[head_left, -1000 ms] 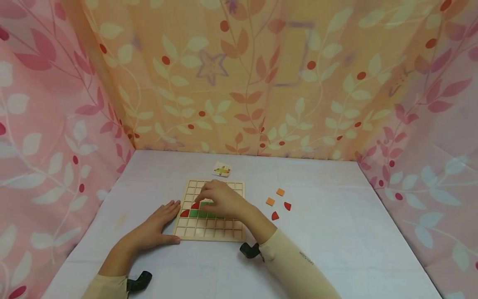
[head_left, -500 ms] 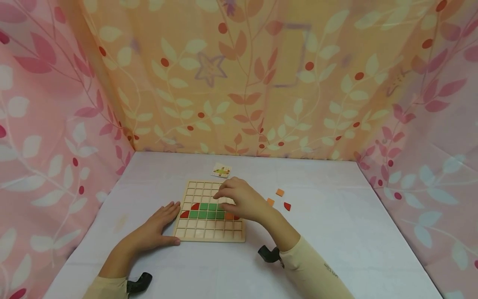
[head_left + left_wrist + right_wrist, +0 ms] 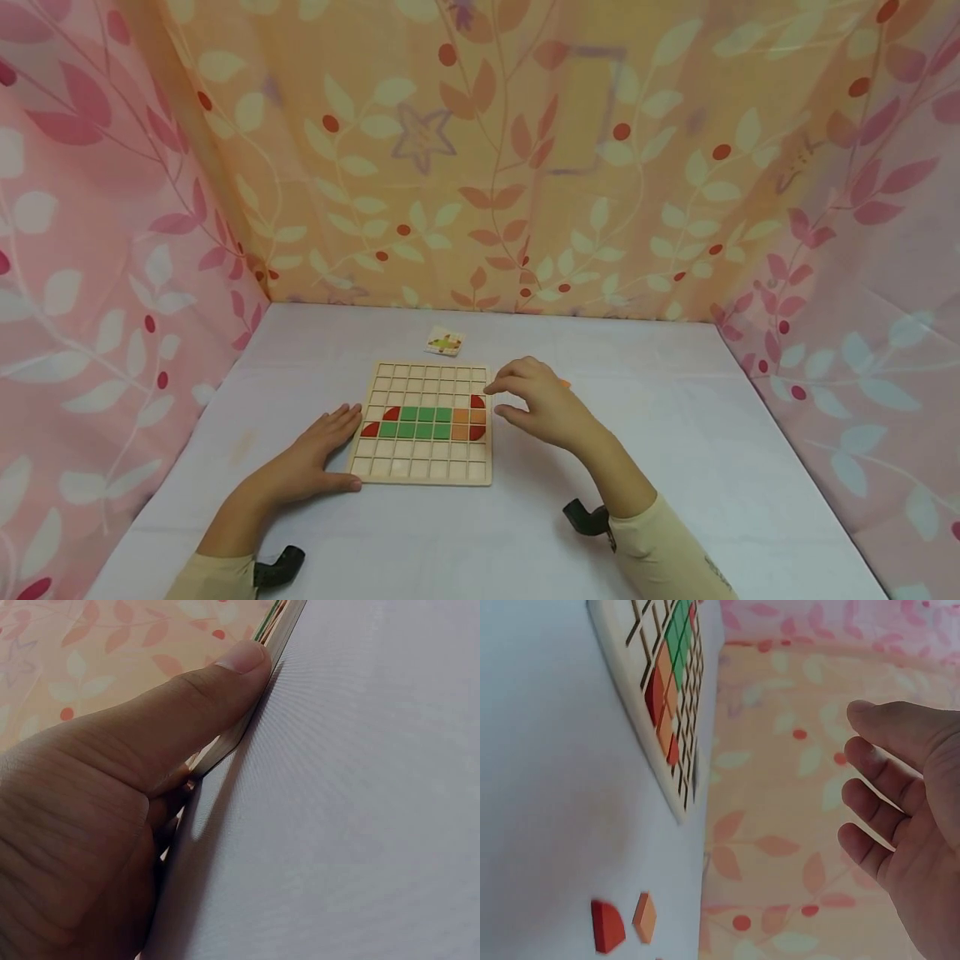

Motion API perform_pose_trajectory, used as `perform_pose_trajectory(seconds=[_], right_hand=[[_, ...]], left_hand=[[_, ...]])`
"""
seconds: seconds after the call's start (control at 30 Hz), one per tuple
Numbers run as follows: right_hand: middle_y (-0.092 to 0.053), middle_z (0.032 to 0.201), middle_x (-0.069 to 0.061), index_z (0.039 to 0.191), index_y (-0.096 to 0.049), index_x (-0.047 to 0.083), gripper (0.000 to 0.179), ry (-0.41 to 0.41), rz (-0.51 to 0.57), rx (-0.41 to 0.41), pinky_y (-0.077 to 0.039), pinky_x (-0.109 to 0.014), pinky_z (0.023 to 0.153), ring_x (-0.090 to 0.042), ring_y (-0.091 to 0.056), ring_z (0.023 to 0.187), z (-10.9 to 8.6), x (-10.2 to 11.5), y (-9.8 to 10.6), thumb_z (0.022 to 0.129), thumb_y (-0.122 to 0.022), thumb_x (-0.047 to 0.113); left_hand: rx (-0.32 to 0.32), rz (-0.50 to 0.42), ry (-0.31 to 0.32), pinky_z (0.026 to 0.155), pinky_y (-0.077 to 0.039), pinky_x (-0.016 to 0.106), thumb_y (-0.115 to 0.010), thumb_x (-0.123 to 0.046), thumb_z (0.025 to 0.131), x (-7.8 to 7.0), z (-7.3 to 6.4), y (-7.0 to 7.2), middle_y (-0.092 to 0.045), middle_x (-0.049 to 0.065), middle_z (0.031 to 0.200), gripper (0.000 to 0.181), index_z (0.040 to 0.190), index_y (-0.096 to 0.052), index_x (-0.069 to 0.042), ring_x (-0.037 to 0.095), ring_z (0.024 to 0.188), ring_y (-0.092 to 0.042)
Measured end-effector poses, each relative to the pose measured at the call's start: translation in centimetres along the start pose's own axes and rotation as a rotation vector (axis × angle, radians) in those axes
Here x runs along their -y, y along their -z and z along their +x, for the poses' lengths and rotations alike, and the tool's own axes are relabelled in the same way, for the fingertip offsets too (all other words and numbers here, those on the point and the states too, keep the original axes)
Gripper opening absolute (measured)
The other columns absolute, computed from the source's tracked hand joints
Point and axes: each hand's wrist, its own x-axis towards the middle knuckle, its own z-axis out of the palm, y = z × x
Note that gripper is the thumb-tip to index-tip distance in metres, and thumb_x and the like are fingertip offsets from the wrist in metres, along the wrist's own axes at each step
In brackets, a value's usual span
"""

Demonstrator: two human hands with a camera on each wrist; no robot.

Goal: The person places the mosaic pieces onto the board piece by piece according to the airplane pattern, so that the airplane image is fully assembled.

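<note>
A wooden grid board [image 3: 420,472] lies on the table with coloured tiles in its cells. Green square tiles [image 3: 416,422] form two rows, with orange square tiles [image 3: 461,423] to their right. Red quarter-round tiles [image 3: 371,429] sit at both ends. My left hand [image 3: 318,454] is spread at the board's left side, its thumb against the near corner and fingertips by the left edge. Just off the board's right edge hovers my right hand [image 3: 551,408], fingers loosely bent and nothing between them. Below it are a loose red tile [image 3: 607,927] and an orange tile [image 3: 645,919].
Behind the board lies a small picture card [image 3: 446,342]. The white-covered table [image 3: 712,467] is enclosed by floral curtains [image 3: 480,167] at the back and both sides. A black wrist device [image 3: 587,518] juts from the right sleeve, another [image 3: 279,567] from the left.
My right hand has moved right, from over the board to past its right edge. Orange and red tiles at the right end now show, and the hand covers most loose tiles. My left hand stays put.
</note>
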Motion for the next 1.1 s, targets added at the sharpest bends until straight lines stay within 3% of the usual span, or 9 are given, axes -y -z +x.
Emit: perform_pose_trajectory(seconds=[0.4, 0.67, 0.83, 1.1], right_hand=[[-0.065, 0.114, 0.007, 0.115, -0.076, 0.022, 0.028, -0.114, 0.032, -0.048, -0.049, -0.043, 0.103, -0.017, -0.055, 0.118, -2.7, -2.8, 1.8, 0.089, -0.081, 0.016], [-0.065, 0.118, 0.006, 0.116, -0.076, 0.021, 0.031, -0.178, 0.052, -0.103, -0.051, -0.043, 0.097, -0.017, -0.054, 0.118, -4.0, -4.9, 2.0, 0.087, -0.082, 0.014], [-0.066, 0.118, 0.001, 0.117, -0.076, 0.017, 0.029, -0.208, 0.053, -0.143, -0.048, -0.046, 0.100, -0.022, -0.054, 0.118, -4.7, -6.2, 2.0, 0.089, -0.080, 0.011], [-0.068, 0.118, -0.003, 0.117, -0.076, 0.015, 0.028, -0.295, 0.071, -0.187, -0.048, -0.050, 0.101, -0.027, -0.055, 0.119, -4.9, -8.1, 1.6, 0.090, -0.080, 0.017]], left_hand=[[-0.003, 0.002, 0.005, 0.114, 0.012, 0.005, -0.081, -0.067, 0.072, 0.2, 0.0, 0.1, -0.022, 0.003, 0.171, 0.118, 0.161, -0.031, -0.008, 0.033, 0.159, -0.012], [-0.005, -0.016, 0.005, 0.114, 0.012, 0.005, -0.082, -0.065, 0.072, -0.2, 0.0, 0.2, -0.022, 0.003, 0.171, 0.117, 0.161, -0.031, -0.009, 0.033, 0.159, -0.012], [-0.025, -0.024, -0.018, 0.113, 0.012, 0.003, -0.082, -0.065, 0.072, -0.3, -0.1, 0.1, -0.025, 0.007, 0.170, 0.117, 0.160, -0.033, -0.006, 0.037, 0.158, -0.015], [-0.015, 0.002, -0.015, 0.114, 0.013, 0.005, -0.080, -0.069, 0.071, 0.1, 0.0, -0.2, -0.024, 0.004, 0.170, 0.119, 0.161, -0.031, -0.007, 0.035, 0.158, -0.013]])
